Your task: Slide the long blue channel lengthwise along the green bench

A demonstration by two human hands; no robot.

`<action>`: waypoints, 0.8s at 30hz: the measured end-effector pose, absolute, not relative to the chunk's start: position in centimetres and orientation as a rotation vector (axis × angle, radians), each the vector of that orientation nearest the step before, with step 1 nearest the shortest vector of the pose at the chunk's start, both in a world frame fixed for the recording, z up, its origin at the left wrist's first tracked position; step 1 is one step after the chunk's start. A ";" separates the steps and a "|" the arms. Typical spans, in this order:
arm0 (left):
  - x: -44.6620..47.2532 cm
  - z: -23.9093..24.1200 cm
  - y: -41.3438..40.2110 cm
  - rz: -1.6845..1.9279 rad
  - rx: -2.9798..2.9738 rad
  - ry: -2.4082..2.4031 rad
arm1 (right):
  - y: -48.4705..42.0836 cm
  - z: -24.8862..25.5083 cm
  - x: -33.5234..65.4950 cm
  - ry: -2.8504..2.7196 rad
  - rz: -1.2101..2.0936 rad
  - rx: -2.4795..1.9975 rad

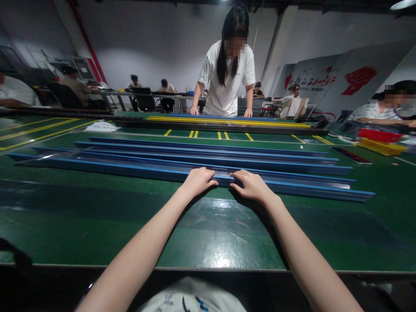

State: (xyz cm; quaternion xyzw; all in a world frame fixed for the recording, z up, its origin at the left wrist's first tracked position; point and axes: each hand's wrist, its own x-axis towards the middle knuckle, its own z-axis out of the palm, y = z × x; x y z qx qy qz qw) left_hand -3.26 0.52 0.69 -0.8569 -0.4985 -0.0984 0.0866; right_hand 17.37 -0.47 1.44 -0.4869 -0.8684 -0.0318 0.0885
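Both hands are at the middle of the nearest long blue channel [156, 171], which lies across the green table. My left hand [199, 178] has its fingers over the front wall and its thumb on the near side. A short gap to the right, my right hand [250, 184] pinches the same wall, fingers inside and thumb in front. The fingertips are partly hidden behind the rim. More blue channels [211, 159] lie just behind, roughly parallel. Between my forearms a wide strip of clear film [221, 212] lies flat on the table.
Across the green table [97, 242], a person [227, 78] leans with both hands at yellow [227, 122] and black strips. To the right are a phone [351, 155] and red and yellow bins [381, 146]. A white paper [102, 126] lies at the back left. Other people sit farther off.
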 end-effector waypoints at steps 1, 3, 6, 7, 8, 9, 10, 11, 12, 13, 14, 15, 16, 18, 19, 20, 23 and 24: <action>-3.3 0.7 0.5 -0.291 -2.550 -1.483 | -0.5 1.4 17.4 -2.584 -0.099 -1.445; -3.3 0.7 0.5 -0.290 -2.544 -1.483 | -0.5 1.4 17.4 -2.584 -0.104 -1.443; -3.3 0.7 0.5 -0.290 -2.543 -1.481 | -0.5 1.4 17.4 -2.583 -0.106 -1.442; -3.3 0.8 0.5 -0.289 -2.545 -1.483 | -0.5 1.4 17.4 -2.583 -0.107 -1.437; -3.2 0.8 0.5 -0.287 -2.547 -1.486 | -0.5 1.4 17.4 -2.583 -0.109 -1.431; -3.2 0.8 0.5 -0.285 -2.550 -1.489 | -0.5 1.3 17.4 -2.582 -0.112 -1.425; -3.2 0.9 0.5 -0.283 -2.551 -1.495 | -0.5 1.3 17.4 -2.582 -0.113 -1.422; -3.2 0.9 0.4 -0.280 -2.550 -1.502 | -0.5 1.3 17.4 -2.583 -0.113 -1.423; -3.2 0.9 0.5 -0.275 -2.548 -1.508 | -0.5 1.3 17.4 -2.585 -0.112 -1.427; -3.2 0.9 0.5 -0.270 -2.546 -1.512 | -0.5 1.4 17.4 -2.586 -0.110 -1.434; -3.2 0.9 0.5 -0.266 -2.543 -1.515 | -0.5 1.4 17.4 -2.588 -0.108 -1.441; -3.2 0.8 0.5 -0.262 -2.540 -1.517 | -0.5 1.4 17.4 -2.590 -0.108 -1.447; -3.2 0.8 0.6 -0.259 -2.537 -1.518 | -0.4 1.4 17.4 -2.592 -0.109 -1.451; -3.2 0.7 0.6 -0.256 -2.531 -1.519 | -0.4 1.4 17.4 -2.595 -0.117 -1.452; -3.2 0.6 0.7 -0.255 -2.528 -1.520 | -0.4 1.4 17.4 -2.595 -0.121 -1.449; -3.2 0.6 0.6 -0.253 -2.527 -1.520 | -0.4 1.4 17.4 -2.595 -0.125 -1.444; -3.2 0.7 0.6 -0.247 -2.523 -1.521 | -0.3 1.2 17.4 -2.591 -0.127 -1.436; -3.2 0.7 0.5 -0.245 -2.522 -1.520 | -0.3 1.2 17.4 -2.589 -0.126 -1.437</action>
